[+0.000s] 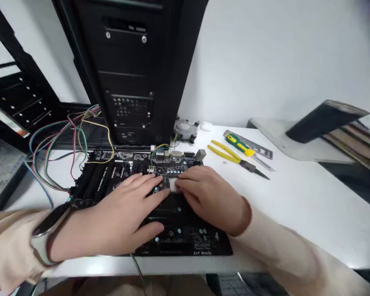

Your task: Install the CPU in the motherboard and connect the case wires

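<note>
Lying beneath the left hand, fingers spread, and right hand, grip unclear, is a motherboard.

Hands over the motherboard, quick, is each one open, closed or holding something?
Left hand: open, palm down over the motherboard, no grip visible.
Right hand: curled, fingertips by the pale square; whether it grips cannot be told.

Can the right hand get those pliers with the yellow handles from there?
Probably yes: the pliers lie close beyond the right hand, and only white tabletop seems to lie between them.
</note>
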Action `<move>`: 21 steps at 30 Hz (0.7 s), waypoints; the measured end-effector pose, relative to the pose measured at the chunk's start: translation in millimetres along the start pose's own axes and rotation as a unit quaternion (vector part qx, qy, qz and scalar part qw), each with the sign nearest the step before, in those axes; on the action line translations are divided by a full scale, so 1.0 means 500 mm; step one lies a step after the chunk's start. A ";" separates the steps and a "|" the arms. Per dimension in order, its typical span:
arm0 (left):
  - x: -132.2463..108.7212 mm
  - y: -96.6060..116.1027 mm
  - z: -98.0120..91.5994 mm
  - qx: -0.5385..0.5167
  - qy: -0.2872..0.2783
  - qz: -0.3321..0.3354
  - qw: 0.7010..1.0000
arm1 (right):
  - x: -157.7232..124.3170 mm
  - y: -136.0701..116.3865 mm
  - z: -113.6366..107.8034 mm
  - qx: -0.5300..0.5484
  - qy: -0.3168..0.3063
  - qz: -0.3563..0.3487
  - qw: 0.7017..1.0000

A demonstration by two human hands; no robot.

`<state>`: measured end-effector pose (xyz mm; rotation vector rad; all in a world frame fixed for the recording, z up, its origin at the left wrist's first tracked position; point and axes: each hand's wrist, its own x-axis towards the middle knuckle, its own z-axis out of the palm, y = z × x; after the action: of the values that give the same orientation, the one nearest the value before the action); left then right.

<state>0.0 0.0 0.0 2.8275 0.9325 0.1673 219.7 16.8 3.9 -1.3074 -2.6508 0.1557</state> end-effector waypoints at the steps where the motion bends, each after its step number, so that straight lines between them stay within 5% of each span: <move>1: 0.002 -0.001 0.000 0.000 0.001 0.001 1.000 | -0.002 -0.002 0.000 0.000 0.005 -0.001 1.000; 14: 0.003 0.000 -0.006 0.004 0.014 0.015 1.000 | -0.017 0.011 -0.009 -0.025 0.136 -0.020 0.990; 21: 0.004 0.000 -0.008 0.000 0.024 0.018 1.000 | -0.021 0.029 -0.023 -0.124 0.197 0.088 0.969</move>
<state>0.8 1.5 4.0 2.8542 0.8903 0.2416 239.4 17.4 11.5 -1.4683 -2.2685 -0.3858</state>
